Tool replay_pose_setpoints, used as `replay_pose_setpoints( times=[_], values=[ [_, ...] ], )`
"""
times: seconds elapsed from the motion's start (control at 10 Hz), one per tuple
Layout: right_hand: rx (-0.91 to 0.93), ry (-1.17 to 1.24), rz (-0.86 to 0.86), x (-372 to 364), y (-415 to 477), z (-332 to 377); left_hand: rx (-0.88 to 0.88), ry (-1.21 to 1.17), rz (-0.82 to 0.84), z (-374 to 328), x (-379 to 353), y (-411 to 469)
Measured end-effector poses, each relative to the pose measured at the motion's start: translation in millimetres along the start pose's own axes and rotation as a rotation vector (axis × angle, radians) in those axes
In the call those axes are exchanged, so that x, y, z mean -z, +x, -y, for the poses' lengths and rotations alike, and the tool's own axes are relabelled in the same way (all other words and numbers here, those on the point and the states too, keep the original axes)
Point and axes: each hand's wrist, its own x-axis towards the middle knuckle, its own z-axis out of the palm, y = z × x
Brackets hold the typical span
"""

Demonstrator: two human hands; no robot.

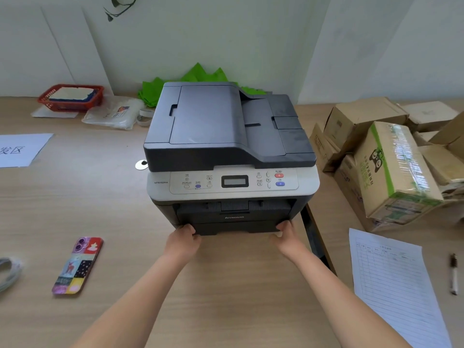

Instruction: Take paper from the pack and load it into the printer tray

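Both forearms extend forward, bare, converging slightly; left hand [182,238] and right hand [286,233] are level, well apart, knuckles up; fingers curled under and hidden from view.

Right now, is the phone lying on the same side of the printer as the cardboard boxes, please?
No, the phone lies on the desk left of the printer, while the cardboard boxes are stacked on its right.
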Motion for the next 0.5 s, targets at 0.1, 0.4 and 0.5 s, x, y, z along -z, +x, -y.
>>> replay_pose_setpoints(
  times=[0.1,0.4,0.5],
  values=[
    [0.014,-0.04,-0.007,-0.2,-9.1,8.0,0.011,0.021,0.045,-11.2,8.2,-11.2],
    [0.235,0.058,-0.055,-1.8,-86.5,81.4,-0.353,-0.021,-0.001,-59.4,31.7,-106.2],
    [0.343,0.079,-0.109,20.4,-106.8,113.2,-0.447,-0.061,-0.26,-76.2,71.0,-120.8]
  ],
)
